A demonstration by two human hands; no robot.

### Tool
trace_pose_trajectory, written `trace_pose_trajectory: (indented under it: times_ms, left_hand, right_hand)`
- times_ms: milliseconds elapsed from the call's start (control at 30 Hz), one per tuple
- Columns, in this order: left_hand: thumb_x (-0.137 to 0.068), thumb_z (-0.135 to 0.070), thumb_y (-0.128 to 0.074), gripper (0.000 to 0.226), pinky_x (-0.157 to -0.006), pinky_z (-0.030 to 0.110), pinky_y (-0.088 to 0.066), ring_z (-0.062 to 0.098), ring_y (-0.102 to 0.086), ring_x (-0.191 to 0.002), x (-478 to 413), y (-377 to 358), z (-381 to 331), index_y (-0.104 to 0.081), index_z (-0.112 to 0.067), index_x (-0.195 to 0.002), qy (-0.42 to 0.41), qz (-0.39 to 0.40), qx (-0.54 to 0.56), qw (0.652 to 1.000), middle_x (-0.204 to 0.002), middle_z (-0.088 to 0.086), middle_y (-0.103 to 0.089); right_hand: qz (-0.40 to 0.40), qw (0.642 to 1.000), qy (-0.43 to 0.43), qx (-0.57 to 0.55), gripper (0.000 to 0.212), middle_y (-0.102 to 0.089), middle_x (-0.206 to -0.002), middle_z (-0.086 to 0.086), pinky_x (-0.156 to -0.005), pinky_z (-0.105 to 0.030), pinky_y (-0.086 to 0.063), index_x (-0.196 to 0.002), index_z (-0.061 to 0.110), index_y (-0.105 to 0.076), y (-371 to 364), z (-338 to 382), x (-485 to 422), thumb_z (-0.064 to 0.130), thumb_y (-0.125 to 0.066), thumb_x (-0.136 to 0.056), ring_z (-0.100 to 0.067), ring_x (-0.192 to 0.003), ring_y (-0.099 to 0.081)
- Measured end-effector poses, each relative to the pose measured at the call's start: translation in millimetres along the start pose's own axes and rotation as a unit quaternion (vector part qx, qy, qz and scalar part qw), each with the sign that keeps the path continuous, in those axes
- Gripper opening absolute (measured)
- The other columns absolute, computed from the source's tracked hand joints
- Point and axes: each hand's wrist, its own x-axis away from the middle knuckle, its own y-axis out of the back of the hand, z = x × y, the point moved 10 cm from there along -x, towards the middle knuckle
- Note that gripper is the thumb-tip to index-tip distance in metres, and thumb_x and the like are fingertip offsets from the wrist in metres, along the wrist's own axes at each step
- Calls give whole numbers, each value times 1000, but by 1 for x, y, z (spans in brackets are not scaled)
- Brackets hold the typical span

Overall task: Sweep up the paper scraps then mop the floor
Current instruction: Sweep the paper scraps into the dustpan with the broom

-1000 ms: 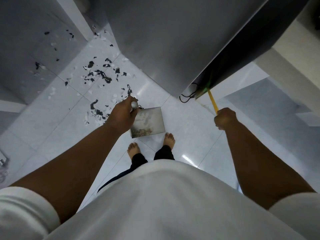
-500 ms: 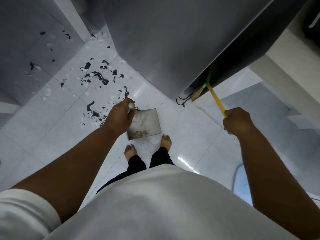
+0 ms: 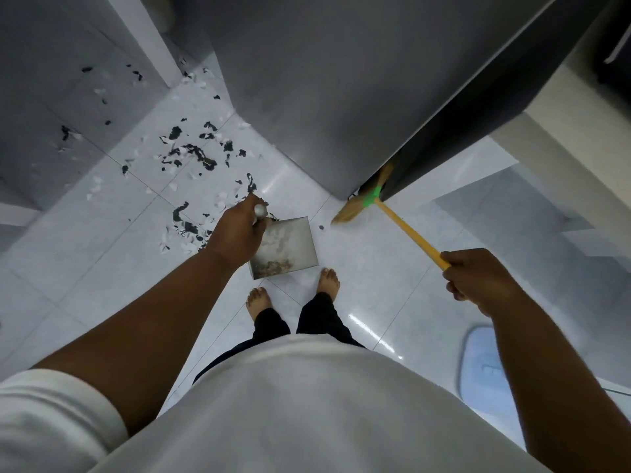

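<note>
Black and white paper scraps [image 3: 191, 158] lie scattered over the white tiled floor [image 3: 102, 240] at the upper left. My left hand [image 3: 239, 230] grips the handle of a metal dustpan [image 3: 290, 247], which hangs above the floor in front of my bare feet with some debris in its lower edge. My right hand [image 3: 478, 281] grips the yellow handle of a broom [image 3: 406, 230]. Its straw head [image 3: 355, 206], bound in green, has come out from behind the grey cabinet's corner. One small dark scrap [image 3: 321, 228] lies next to the bristles.
A tall grey cabinet [image 3: 324, 90] fills the top centre, its dark side running toward the upper right. A grey wall panel [image 3: 61, 80] stands at the left. A pale blue flat object [image 3: 485, 363] lies on the floor at the lower right.
My right hand has pulled the broom back and to the right, drawing its straw head out from behind the cabinet. My left hand holds the dustpan in much the same place.
</note>
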Motion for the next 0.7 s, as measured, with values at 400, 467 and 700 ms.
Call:
trace_pose_trajectory:
  times_ms: [400,467,700]
  left_hand:
    - [-98,-13,-56,5,-72,36,-47,30,-62,-83,17,17,28,-52,-9,-97,19,-23,18,999,-93,12,-66]
    - [-99,-15,-55,8,-74,41,-51,31,-62,-83,21,24,38,-52,-8,-98,30,-30,11,999,-93,13,-67]
    - [-98,-12,-57,6,-70,36,-48,30,-62,-80,51,46,80,-54,-7,-97,48,-77,7,996,-90,13,-68]
  right_hand:
    - [8,953,14,301,34,-67,-101,-16,-75,-33,-56,-111,7,-63,-19,20,11,0,-52,-80,-31,-89,-66]
    - [39,930,20,365,18,-65,-90,-14,-59,-25,-50,-94,5,-61,-45,21,14,2,-51,-79,-26,-75,-62]
    - [127,899,53,415,15,-58,-63,-9,-39,-20,-42,-67,6,-53,-143,44,20,3,-56,-81,-19,-53,-59]
